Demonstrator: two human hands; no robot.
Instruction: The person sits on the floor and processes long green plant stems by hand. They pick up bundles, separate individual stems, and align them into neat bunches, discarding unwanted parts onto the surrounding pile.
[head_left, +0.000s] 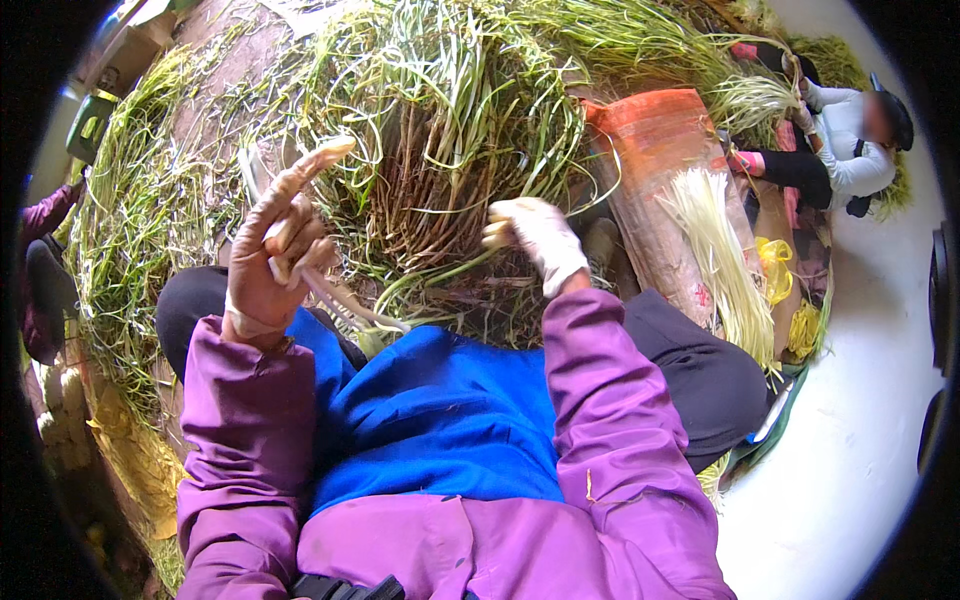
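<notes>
My left hand (281, 244), in a thin pale glove, has its index finger stretched out and its other fingers curled. A pale plant stalk (345, 304) runs from these curled fingers towards my lap. My right hand (536, 236), also gloved, is curled round the end of a long green leaf (442, 276), which bends down to the left. Before me lies a large heap of leafy green stalks (450, 82) with brownish lower stems (420, 180). To the right, a bundle of trimmed pale stalks (724, 262) rests on an orange and white woven sack (652, 172).
A co-worker (855, 150) sits at the upper right holding pale stalks (757, 101); another person's sleeve (52, 214) shows at the left edge. Yellow plastic ties (775, 268) lie beside the sack. A green plastic container (91, 126) stands upper left, and a white wall (847, 420) borders the right.
</notes>
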